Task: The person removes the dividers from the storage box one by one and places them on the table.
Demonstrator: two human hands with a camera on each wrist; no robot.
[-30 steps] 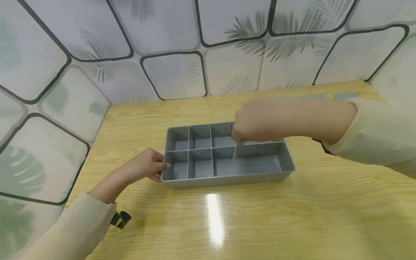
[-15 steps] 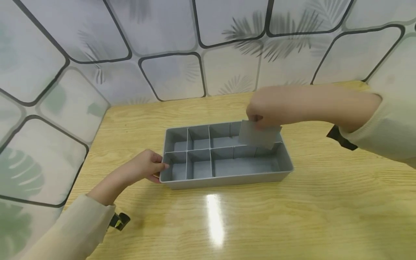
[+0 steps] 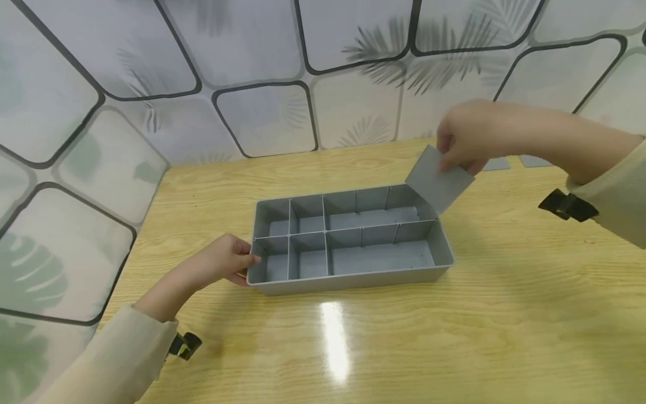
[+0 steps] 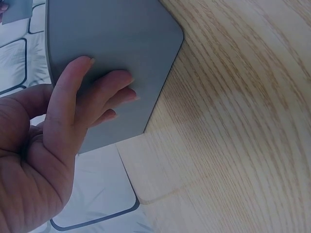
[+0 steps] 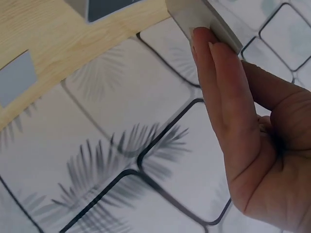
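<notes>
A long grey organizer box [image 3: 353,278] sits on the wooden table, split by thin dividers into several compartments. Its two right-hand compartments are longer than the square ones at the left. My left hand [image 3: 229,259] grips the box's left end, thumb over the rim; in the left wrist view its fingers [image 4: 111,87] lie against the outer wall. Above the box's back right corner, my right hand [image 3: 471,137] pinches a flat grey divider panel [image 3: 436,178] between thumb and fingers. That panel is tilted, one corner pointing down near the rim. The right wrist view shows the panel [image 5: 204,22] nearly edge-on.
More flat grey panels [image 3: 497,164] lie on the table at the back right, partly behind the right forearm. A patterned wall [image 3: 262,118] closes off the table's back and left sides. Black straps [image 3: 567,206] are at the wrists.
My right hand has lifted the divider panel out of the box and moved it up and right, past the back right corner. The left hand keeps its grip on the box's end.
</notes>
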